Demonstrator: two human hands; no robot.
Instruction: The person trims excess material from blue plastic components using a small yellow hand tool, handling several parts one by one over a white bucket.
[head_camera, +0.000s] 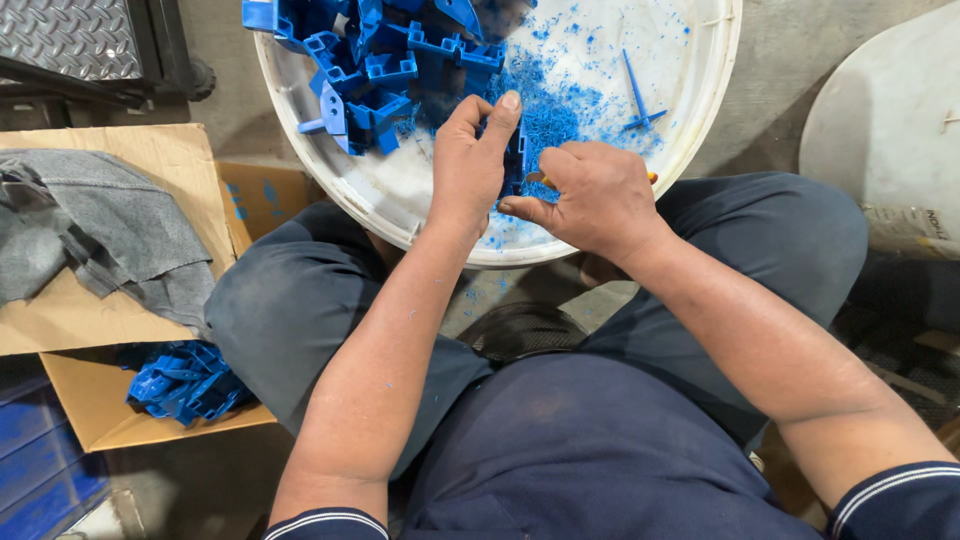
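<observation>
Left hand (470, 160) grip clamped on blue plastic part (515, 160), held over white basin (400, 200). Right hand (600, 195) pinched small orange-handled tool (652, 177) just right of grip. Judged: best kept part steady, shavings (550, 110) falling beyond grip into basin, strokes short, away from thumb.

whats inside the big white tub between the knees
The white tub holds a pile of blue plastic parts, blue shavings and a thin blue stick piece. The left hand and right hand cover part of its floor; the top is out of frame.
</observation>
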